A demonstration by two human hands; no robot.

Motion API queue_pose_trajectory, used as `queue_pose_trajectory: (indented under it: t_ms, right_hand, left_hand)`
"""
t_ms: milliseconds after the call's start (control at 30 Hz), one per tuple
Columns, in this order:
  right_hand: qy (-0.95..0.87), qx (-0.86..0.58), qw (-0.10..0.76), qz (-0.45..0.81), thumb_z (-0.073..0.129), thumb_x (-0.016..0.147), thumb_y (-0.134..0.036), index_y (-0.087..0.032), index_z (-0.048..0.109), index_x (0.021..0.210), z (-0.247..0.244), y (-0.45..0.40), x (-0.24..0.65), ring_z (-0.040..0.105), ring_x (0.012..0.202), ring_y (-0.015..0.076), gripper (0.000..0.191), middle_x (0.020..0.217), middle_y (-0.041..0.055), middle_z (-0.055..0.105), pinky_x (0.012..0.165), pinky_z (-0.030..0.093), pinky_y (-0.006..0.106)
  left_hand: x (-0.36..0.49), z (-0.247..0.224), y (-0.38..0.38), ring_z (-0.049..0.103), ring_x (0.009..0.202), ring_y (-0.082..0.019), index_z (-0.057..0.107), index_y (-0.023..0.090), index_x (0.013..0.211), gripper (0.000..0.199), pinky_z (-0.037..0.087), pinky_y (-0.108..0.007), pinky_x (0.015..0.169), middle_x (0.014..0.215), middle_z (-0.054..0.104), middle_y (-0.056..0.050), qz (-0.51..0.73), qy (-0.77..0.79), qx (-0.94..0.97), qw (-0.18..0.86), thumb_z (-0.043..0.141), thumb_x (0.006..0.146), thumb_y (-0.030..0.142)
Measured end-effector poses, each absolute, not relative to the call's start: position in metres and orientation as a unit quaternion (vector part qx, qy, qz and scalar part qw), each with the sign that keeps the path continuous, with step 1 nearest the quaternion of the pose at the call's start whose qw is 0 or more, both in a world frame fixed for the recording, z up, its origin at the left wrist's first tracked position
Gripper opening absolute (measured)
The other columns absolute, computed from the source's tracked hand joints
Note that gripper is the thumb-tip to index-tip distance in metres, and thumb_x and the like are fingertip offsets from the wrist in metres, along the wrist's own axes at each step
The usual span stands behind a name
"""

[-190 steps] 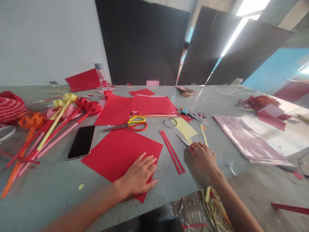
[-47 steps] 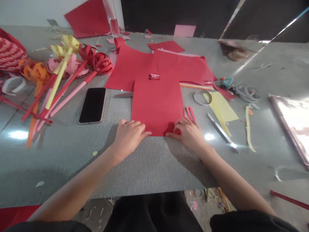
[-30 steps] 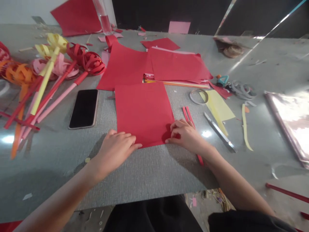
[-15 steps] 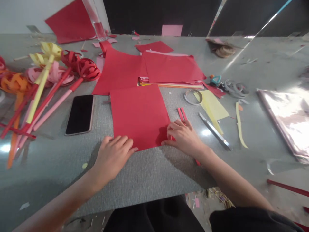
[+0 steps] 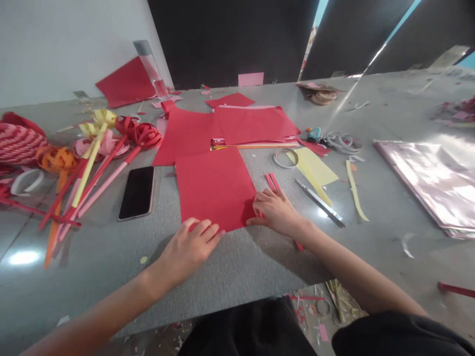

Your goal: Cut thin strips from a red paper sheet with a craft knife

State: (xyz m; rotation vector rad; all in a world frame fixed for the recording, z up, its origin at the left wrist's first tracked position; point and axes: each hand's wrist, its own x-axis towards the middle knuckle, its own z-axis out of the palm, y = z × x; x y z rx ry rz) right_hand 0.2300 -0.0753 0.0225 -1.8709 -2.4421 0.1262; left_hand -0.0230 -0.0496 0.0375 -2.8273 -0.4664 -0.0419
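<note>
A square sheet of red paper (image 5: 213, 185) lies on the grey table in front of me. My left hand (image 5: 196, 244) rests at its near left edge, palm down, fingers closed on that edge. At the near right corner my right hand (image 5: 272, 210) has its thumb and fingers pinched together on the paper. Two thin red strips (image 5: 272, 181) lie partly beneath my right hand. To its right is a silver craft knife (image 5: 321, 202). Beyond the sheet sits a stack of red paper (image 5: 256, 123).
Paper flowers on rolled stems (image 5: 89, 168) and a black phone (image 5: 137, 193) lie left. A tape roll (image 5: 285, 158), yellow paper (image 5: 315, 167) and a shiny pink packet (image 5: 430, 183) lie right. A clear bottle (image 5: 154, 71) stands at the back.
The camera view has tilted up and shifted left. My left hand has slid right along the near edge of the sheet. My right hand stays at the corner.
</note>
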Motion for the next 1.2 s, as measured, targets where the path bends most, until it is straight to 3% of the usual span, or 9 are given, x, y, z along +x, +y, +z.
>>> queue_pose_trajectory:
  t_ms: [300,467,567,700,833,967,1200]
  right_hand:
    - [-0.794,-0.604,0.057,0.035,0.056,0.079,-0.057,-0.020,0.061,0.070,0.018,-0.075,0.230,0.053,0.088,0.0227,0.038,0.088,0.0042,0.062,0.079,0.033,0.038]
    - [-0.793,-0.605,0.060,0.043,0.057,0.078,-0.056,-0.020,0.061,0.069,0.020,-0.076,0.230,0.053,0.088,0.0225,0.038,0.086,0.0037,0.062,0.080,0.034,0.039]
    - [-0.795,-0.602,0.060,0.036,0.055,0.081,-0.055,-0.020,0.061,0.069,0.021,-0.076,0.229,0.054,0.088,0.0225,0.038,0.085,0.0039,0.062,0.081,0.034,0.040]
    - [-0.802,-0.593,0.065,0.020,0.052,0.084,-0.051,-0.020,0.063,0.074,0.019,-0.077,0.230,0.054,0.089,0.0219,0.034,0.086,0.0043,0.062,0.079,0.036,0.038]
    - [-0.805,-0.583,0.101,0.056,0.046,0.090,-0.042,-0.020,0.064,0.080,0.015,-0.083,0.240,0.054,0.089,0.0194,0.030,0.088,0.0047,0.061,0.076,0.040,0.034]
    - [-0.780,-0.602,0.145,0.089,0.054,0.086,-0.042,-0.020,0.061,0.079,0.011,-0.091,0.250,0.054,0.090,0.0198,0.025,0.089,0.0042,0.060,0.079,0.041,0.035]
    - [-0.754,-0.635,0.160,0.055,0.056,0.086,-0.035,-0.020,0.061,0.072,0.005,-0.093,0.246,0.054,0.092,0.0204,0.022,0.094,0.0049,0.061,0.078,0.041,0.034]
  left_hand:
    - [-0.052,0.034,-0.080,0.060,0.093,-0.027,0.065,0.019,0.107,0.039,0.046,-0.046,0.077,0.102,0.067,-0.009,-0.032,-0.290,-0.946,0.144,0.042,0.079,0.003]
    - [-0.012,0.024,-0.108,0.056,0.108,-0.030,0.063,0.008,0.111,0.038,0.044,-0.046,0.089,0.121,0.060,-0.016,-0.042,-0.347,-0.921,0.174,0.038,0.082,0.004]
    - [0.016,0.015,-0.113,0.049,0.121,-0.027,0.054,0.006,0.123,0.040,0.041,-0.040,0.099,0.131,0.053,-0.016,-0.069,-0.277,-0.953,0.104,0.040,0.088,0.018]
    - [0.032,0.001,-0.106,0.043,0.126,-0.027,0.048,0.005,0.128,0.053,0.039,-0.041,0.103,0.135,0.047,-0.019,-0.071,-0.270,-0.959,0.041,0.039,0.091,0.041]
    - [0.033,-0.005,-0.102,0.044,0.125,-0.030,0.052,0.004,0.125,0.059,0.040,-0.045,0.101,0.132,0.049,-0.022,-0.065,-0.271,-0.959,0.041,0.034,0.091,0.049]
    - [0.034,-0.002,-0.102,0.049,0.120,-0.033,0.054,0.003,0.122,0.066,0.045,-0.043,0.095,0.128,0.052,-0.024,-0.058,-0.259,-0.962,0.068,0.036,0.087,0.056]
    - [0.037,0.005,-0.097,0.053,0.115,-0.031,0.058,0.007,0.117,0.065,0.051,-0.039,0.088,0.123,0.058,-0.020,-0.045,-0.246,-0.965,0.075,0.040,0.084,0.060]
